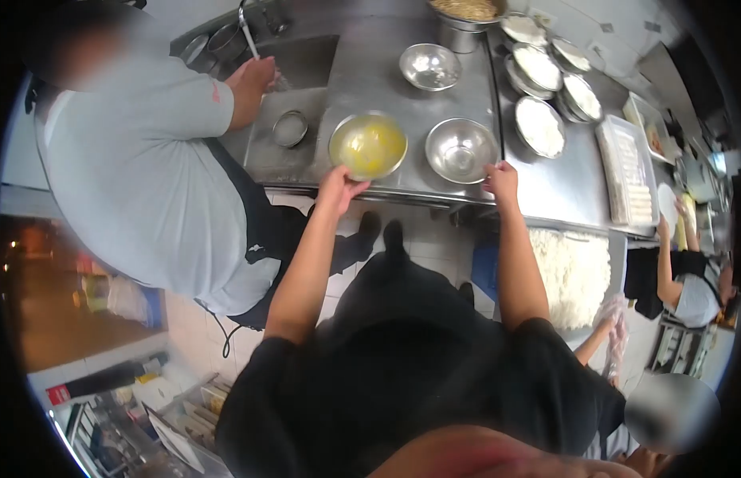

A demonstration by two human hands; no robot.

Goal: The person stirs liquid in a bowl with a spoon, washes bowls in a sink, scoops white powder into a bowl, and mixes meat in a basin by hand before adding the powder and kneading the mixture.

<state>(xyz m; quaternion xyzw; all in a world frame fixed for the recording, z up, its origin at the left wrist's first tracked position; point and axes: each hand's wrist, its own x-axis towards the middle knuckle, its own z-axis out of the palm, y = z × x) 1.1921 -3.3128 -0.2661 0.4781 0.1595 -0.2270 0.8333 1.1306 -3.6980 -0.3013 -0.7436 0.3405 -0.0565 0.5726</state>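
Note:
My left hand (343,190) grips the near rim of a steel bowl (350,127) at the front of the steel counter. Yellow liquid that looks like beaten egg (374,149) coats the inside of that bowl. To its right stands a second steel bowl (458,143), shiny and with no food visible in it. The fingers of my right hand (502,182) are closed on this bowl's right-hand rim. A third steel bowl (430,68) sits farther back, apart from both hands.
At left, a person in a grey shirt (147,175) holds their hands (255,73) under running water at the sink (311,68). Several bowls of white food (539,127) and a plastic tray (613,179) stand at right. Below, a gloved hand (613,319) is beside a tray of white shreds (570,279).

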